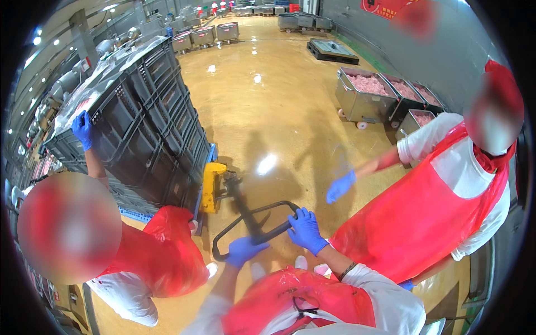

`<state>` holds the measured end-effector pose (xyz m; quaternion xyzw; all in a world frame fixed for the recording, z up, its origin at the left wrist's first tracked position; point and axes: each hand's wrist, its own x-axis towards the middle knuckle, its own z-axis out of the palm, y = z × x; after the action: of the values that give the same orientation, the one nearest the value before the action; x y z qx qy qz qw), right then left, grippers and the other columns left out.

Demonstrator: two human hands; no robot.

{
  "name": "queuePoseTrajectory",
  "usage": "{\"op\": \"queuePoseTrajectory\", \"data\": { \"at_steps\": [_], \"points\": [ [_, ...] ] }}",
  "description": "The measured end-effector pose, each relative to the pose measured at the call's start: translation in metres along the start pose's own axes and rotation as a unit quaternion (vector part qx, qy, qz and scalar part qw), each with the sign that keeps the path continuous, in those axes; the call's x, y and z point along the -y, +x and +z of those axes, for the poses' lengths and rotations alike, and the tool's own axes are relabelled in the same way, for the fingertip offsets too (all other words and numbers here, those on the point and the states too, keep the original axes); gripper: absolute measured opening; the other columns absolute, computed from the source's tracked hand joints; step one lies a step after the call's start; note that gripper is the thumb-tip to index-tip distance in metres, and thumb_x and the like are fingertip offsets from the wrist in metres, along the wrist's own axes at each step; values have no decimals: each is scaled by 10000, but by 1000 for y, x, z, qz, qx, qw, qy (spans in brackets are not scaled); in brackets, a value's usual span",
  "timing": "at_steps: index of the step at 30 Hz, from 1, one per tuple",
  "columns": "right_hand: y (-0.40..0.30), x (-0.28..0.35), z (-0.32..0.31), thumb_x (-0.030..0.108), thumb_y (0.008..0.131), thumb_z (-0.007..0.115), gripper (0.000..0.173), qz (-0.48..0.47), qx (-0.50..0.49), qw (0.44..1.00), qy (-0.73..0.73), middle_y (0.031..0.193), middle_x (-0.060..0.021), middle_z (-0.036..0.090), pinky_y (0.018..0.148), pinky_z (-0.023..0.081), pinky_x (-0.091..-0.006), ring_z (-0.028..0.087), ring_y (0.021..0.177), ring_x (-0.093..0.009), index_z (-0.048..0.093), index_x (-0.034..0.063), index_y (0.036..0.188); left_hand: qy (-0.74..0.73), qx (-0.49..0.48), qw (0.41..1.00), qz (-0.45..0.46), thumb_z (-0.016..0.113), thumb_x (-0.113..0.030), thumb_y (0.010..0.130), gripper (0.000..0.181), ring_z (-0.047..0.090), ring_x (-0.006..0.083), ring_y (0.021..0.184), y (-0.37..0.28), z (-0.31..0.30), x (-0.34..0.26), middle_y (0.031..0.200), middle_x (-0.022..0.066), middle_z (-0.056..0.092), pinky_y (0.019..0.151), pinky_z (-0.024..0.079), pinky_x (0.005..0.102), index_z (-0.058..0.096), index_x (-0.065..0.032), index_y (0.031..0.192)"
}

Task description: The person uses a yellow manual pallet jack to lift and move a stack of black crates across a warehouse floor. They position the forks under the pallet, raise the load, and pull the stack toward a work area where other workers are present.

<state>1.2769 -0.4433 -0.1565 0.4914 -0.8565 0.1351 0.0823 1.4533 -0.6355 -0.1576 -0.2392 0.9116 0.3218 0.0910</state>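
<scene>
Both of my hands wear blue gloves and hold the black loop handle [268,207] of a yellow pallet jack [211,188]. My left hand [246,251] is at the near left part of the loop. Around the right side of the loop, my right hand [307,230] has its fingers curled. The handle's shaft [243,207] leans away from me towards the jack's body. Beyond the jack, a tall stack of dark grey plastic crates [155,100] stands on a blue pallet [212,154]. Clear plastic film [94,79] covers its top.
A co-worker in a red apron [167,255] stands at left, one gloved hand [83,127] on the crates. Another co-worker [410,201] is close at right, an arm stretched forward. Metal carts [364,102] of pink meat line the right wall, near a black pallet [331,54].
</scene>
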Motion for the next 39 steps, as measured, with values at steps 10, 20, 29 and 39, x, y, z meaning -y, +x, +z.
{"op": "queuePoseTrajectory", "data": {
  "at_steps": [10, 20, 29, 39],
  "points": [
    [-24, 20, 22, 179, 745, 661, 257, 116, 26, 992, 32, 1022, -175, 535, 769, 486, -494, 566, 971, -345, 607, 60, 966, 10, 18, 996, 90, 655, -685, 778, 646, 692, 361, 837, -1, 32, 46, 875, 184, 709, 741, 529, 455, 709, -74, 980],
    [-76, 38, 52, 346, 793, 664, 371, 204, 131, 970, -15, 1158, -211, 554, 910, 427, -531, 546, 1106, -387, 667, 96, 1067, 33, 273, 958, 85, 644, -749, 744, 741, 702, 367, 877, -5, 67, 74, 888, 206, 720, 778, 526, 433, 740, -45, 952],
    [-41, 60, 77, 398, 795, 709, 350, 131, 31, 989, 68, 1125, -161, 626, 968, 370, -512, 540, 1119, -348, 738, 87, 954, 36, 177, 972, 148, 630, -752, 748, 662, 694, 333, 764, 8, 39, 102, 806, 156, 704, 652, 523, 456, 742, -119, 905],
    [37, -87, -120, 480, 954, 499, 435, -15, -149, 561, 814, 884, -65, 539, 917, 393, -404, 530, 897, -242, 579, 58, 888, -9, -180, 982, 55, 687, -658, 734, 532, 663, 328, 693, -26, -37, 94, 723, 121, 665, 625, 511, 464, 706, -130, 793]
  ]
}}
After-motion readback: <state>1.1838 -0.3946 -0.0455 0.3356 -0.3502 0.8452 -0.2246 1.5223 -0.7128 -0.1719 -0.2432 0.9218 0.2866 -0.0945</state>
